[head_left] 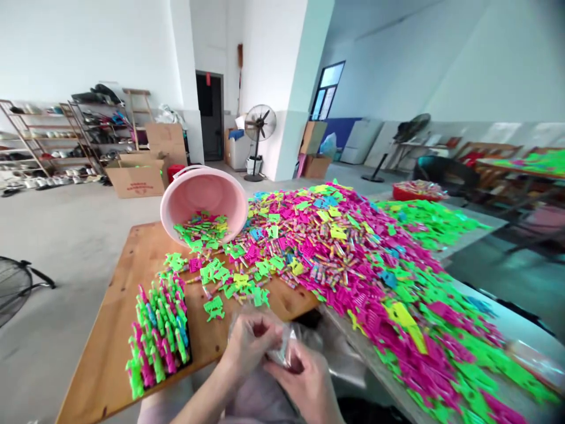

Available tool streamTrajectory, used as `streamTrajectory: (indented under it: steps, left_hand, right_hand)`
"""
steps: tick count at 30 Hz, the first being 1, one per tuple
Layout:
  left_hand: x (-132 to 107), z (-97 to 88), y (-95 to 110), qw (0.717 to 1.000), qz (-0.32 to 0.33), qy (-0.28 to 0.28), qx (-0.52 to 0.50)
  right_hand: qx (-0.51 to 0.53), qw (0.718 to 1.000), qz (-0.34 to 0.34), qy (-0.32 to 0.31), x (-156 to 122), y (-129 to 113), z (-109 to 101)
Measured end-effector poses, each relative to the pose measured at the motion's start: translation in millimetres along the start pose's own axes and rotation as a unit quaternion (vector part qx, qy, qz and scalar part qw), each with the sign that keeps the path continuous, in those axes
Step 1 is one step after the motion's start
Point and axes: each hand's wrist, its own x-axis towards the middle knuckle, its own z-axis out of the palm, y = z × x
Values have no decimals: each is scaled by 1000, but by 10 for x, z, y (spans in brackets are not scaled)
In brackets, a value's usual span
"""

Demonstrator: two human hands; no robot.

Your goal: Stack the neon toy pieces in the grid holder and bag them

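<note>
My left hand (250,344) and my right hand (304,380) meet at the bottom centre, both pinched on a small clear plastic bag (282,347) held just off the near edge of a wooden board (119,306). Something pink shows inside my left fingers, too small to name. Neat rows of green, pink and blue plastic toy pieces (159,334) stand on the board left of my hands. Loose green pieces (220,277) lie scattered just beyond them.
A tipped pink bucket (203,200) spills pieces onto the board. A huge heap of pink, green and yellow pieces (366,265) covers the table to the right. Cardboard boxes (136,176), shelving (48,141) and a standing fan (259,138) stand across the floor.
</note>
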Motion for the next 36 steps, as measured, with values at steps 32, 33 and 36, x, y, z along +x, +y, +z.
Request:
streamTrajectory:
  steps: [32,33,36]
  left_hand:
    - [-344,-3252,14,776,130,309,535]
    - [-418,-3228,-82,788,98,309,524]
    - [-632,-3022,-285,817,19,325,476]
  right_hand:
    - [5,934,-344,-96,1981,-384,2752]
    - [-7,944,-313,-104,1971,-283,2811]
    - [-2,960,-245,-136,1863,-95,2730]
